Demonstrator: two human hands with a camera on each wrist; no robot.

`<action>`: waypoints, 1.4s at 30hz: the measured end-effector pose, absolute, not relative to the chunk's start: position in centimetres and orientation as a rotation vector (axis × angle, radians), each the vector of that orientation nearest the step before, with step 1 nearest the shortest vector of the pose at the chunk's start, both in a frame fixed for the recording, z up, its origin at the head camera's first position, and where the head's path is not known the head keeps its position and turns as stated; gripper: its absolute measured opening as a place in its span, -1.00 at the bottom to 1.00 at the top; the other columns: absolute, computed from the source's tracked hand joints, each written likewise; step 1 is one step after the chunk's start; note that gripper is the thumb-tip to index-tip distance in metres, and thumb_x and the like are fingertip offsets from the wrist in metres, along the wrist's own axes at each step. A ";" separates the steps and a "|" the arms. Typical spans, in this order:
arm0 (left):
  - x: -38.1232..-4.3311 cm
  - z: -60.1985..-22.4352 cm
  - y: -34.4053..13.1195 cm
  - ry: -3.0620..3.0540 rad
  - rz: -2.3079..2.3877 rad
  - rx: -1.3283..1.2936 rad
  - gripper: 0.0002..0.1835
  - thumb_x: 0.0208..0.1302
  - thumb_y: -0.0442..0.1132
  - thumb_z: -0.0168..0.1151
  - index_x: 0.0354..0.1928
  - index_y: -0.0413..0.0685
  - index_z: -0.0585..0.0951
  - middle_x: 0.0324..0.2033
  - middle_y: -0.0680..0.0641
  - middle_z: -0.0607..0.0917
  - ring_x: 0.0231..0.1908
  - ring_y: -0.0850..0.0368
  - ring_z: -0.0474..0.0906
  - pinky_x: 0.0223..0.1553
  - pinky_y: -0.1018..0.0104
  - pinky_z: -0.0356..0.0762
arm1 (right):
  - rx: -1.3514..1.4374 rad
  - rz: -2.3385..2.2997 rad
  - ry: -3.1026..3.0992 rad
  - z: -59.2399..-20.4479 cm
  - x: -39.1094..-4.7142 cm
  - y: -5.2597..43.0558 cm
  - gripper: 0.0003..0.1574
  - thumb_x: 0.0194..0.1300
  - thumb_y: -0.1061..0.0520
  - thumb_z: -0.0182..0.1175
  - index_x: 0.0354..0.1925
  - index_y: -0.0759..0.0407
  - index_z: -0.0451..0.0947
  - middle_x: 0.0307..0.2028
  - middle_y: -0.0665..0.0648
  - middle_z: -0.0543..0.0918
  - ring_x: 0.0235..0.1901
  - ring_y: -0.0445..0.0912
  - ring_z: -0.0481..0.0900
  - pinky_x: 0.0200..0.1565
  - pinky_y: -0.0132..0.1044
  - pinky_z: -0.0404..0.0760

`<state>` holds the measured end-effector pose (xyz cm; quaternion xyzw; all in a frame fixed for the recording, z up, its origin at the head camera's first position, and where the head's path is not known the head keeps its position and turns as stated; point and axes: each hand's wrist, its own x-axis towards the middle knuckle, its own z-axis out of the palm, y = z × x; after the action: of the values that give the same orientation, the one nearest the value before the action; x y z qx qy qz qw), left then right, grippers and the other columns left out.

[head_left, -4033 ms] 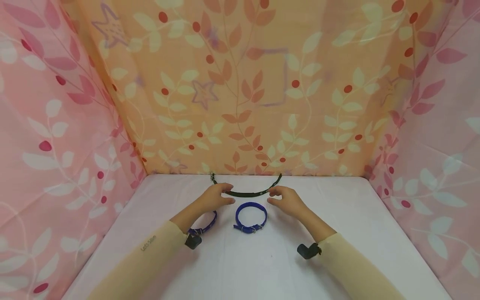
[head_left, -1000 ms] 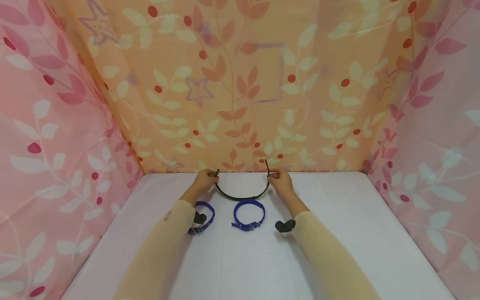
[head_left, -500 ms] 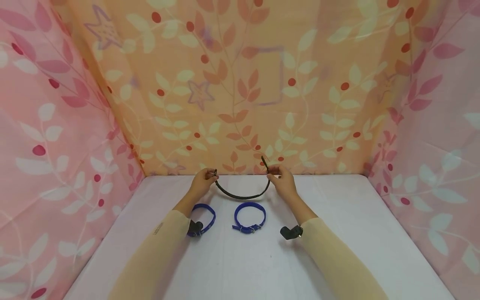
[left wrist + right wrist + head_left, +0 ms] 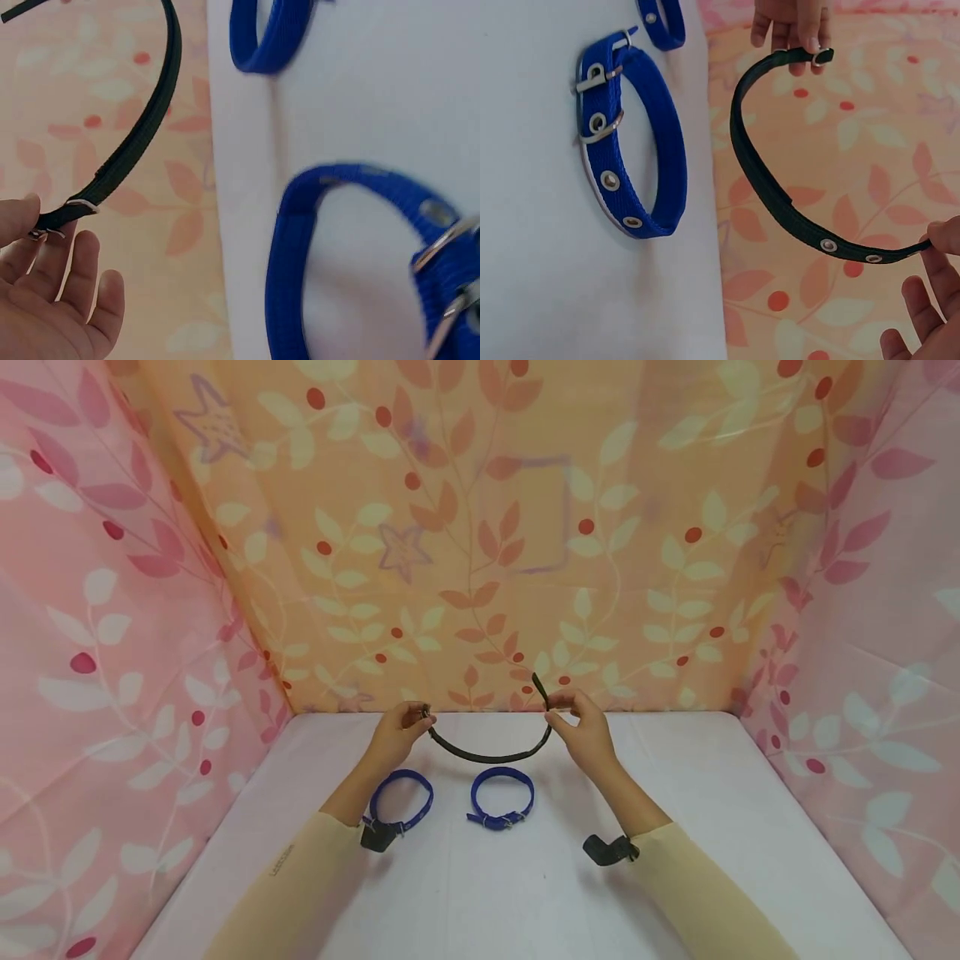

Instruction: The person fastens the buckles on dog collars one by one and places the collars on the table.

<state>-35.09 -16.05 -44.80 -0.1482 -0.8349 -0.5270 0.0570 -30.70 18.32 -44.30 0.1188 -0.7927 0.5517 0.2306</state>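
A dark green collar (image 4: 487, 758) with metal eyelets hangs in a U between both hands, unbuckled. My left hand (image 4: 393, 732) pinches its buckle end between thumb and fingers; the metal buckle (image 4: 46, 234) shows in the left wrist view. With thumb and fingers, my right hand (image 4: 588, 731) pinches the strap near the other end, whose tip sticks up past the fingers. Closer to me, a buckled blue collar (image 4: 502, 772) stands as a ring on the table. Another blue collar (image 4: 426, 806) stands beside my left wrist, which partly covers its buckle side.
A white-covered table (image 4: 487, 893) lies under everything. An orange leaf-patterned curtain (image 4: 480, 610) rises close behind the collar, and pink patterned curtains (image 4: 90, 710) stand at both sides. A black wrist camera (image 4: 611, 850) juts from each sleeve.
Both hands first reached to the green collar on the table and have since pinched its ends and lifted it. In the last half second they have spread slightly apart and come a little nearer.
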 end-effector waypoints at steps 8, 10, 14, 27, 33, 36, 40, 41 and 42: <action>-30.9 -43.1 -15.8 -2.471 -1.543 -0.571 -0.67 0.48 -0.14 0.26 0.15 -0.15 0.62 -0.05 -0.09 0.79 0.04 -0.02 0.69 0.01 0.26 0.62 | 0.353 1.471 -2.220 -42.8 -26.7 18.9 -0.72 0.30 0.20 0.42 -0.03 0.10 0.63 -0.07 0.08 0.74 0.08 0.00 0.61 0.30 0.07 0.42; -29.6 -42.5 -15.8 -2.450 -1.557 -0.592 -0.68 0.47 -0.12 0.27 0.13 -0.13 0.64 -0.06 -0.05 0.79 0.03 0.02 0.69 0.00 0.29 0.62 | 0.360 1.459 -2.229 -42.4 -25.6 19.0 -0.72 0.30 0.18 0.43 -0.03 0.09 0.63 -0.06 0.06 0.74 0.09 -0.02 0.60 0.30 0.07 0.43; -26.7 -40.9 -15.3 -2.440 -1.539 -0.604 -0.70 0.45 -0.10 0.29 0.10 -0.08 0.66 -0.09 0.02 0.80 0.01 0.09 0.68 0.03 0.27 0.60 | 0.381 1.472 -2.225 -41.6 -23.6 19.2 -0.72 0.30 0.15 0.43 -0.03 0.02 0.64 -0.05 -0.01 0.73 0.13 -0.06 0.56 0.29 0.13 0.40; -20.5 -40.6 -12.4 -2.407 -1.476 -0.714 -0.75 0.42 -0.01 0.31 0.10 0.29 0.71 -0.11 0.25 0.72 -0.02 0.20 0.62 0.02 0.23 0.64 | 0.576 1.362 -2.310 -40.4 -19.0 20.1 -0.71 0.29 0.17 0.44 -0.06 -0.10 0.66 -0.10 -0.12 0.72 0.06 -0.26 0.59 0.30 0.14 0.45; -18.5 -39.7 -10.7 -2.404 -1.529 -0.777 -0.73 0.37 0.00 0.35 0.08 0.38 0.72 -0.07 0.20 0.74 -0.01 0.16 0.59 0.04 0.26 0.61 | 0.815 1.282 -2.240 -39.8 -18.0 19.6 -0.63 0.22 0.26 0.48 -0.10 -0.13 0.67 -0.10 -0.12 0.69 0.00 -0.20 0.62 0.20 -0.44 0.50; -17.8 -39.3 -10.1 -2.376 -1.578 -0.773 -0.71 0.33 -0.06 0.40 0.07 0.37 0.72 -0.07 0.24 0.73 -0.01 0.18 0.60 0.04 0.31 0.62 | 0.916 1.246 -2.163 -39.5 -17.7 19.5 -0.57 0.15 0.33 0.50 -0.10 -0.10 0.68 -0.12 -0.08 0.69 -0.03 -0.18 0.61 0.15 -0.47 0.52; -16.8 -38.9 -9.6 -2.318 -1.652 -0.756 -0.70 0.29 -0.14 0.44 0.05 0.33 0.73 -0.09 0.26 0.74 -0.01 0.17 0.63 0.07 0.30 0.62 | 0.979 1.168 -2.118 -38.8 -17.2 19.4 -0.52 0.09 0.36 0.52 -0.11 -0.10 0.68 -0.15 -0.09 0.70 -0.04 -0.17 0.59 0.12 -0.47 0.51; -16.6 -38.8 -9.6 -2.298 -1.675 -0.758 -0.70 0.29 -0.17 0.45 0.04 0.30 0.72 -0.09 0.24 0.75 -0.01 0.16 0.63 0.08 0.30 0.61 | 0.989 1.148 -2.115 -38.6 -17.1 19.3 -0.51 0.08 0.36 0.53 -0.11 -0.11 0.68 -0.15 -0.10 0.70 -0.04 -0.17 0.59 0.12 -0.46 0.49; -16.4 -38.7 -9.5 -2.276 -1.701 -0.763 -0.69 0.29 -0.19 0.45 0.04 0.26 0.72 -0.10 0.20 0.75 -0.01 0.14 0.64 0.10 0.31 0.61 | 1.001 1.128 -2.110 -38.4 -17.0 19.3 -0.51 0.08 0.36 0.53 -0.10 -0.11 0.68 -0.15 -0.11 0.70 -0.04 -0.17 0.59 0.13 -0.45 0.47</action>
<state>-16.44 -9.47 -38.75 -0.2579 -0.7697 -0.5754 0.0996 -17.03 19.26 -38.41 0.3716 -0.7833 0.4185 0.2705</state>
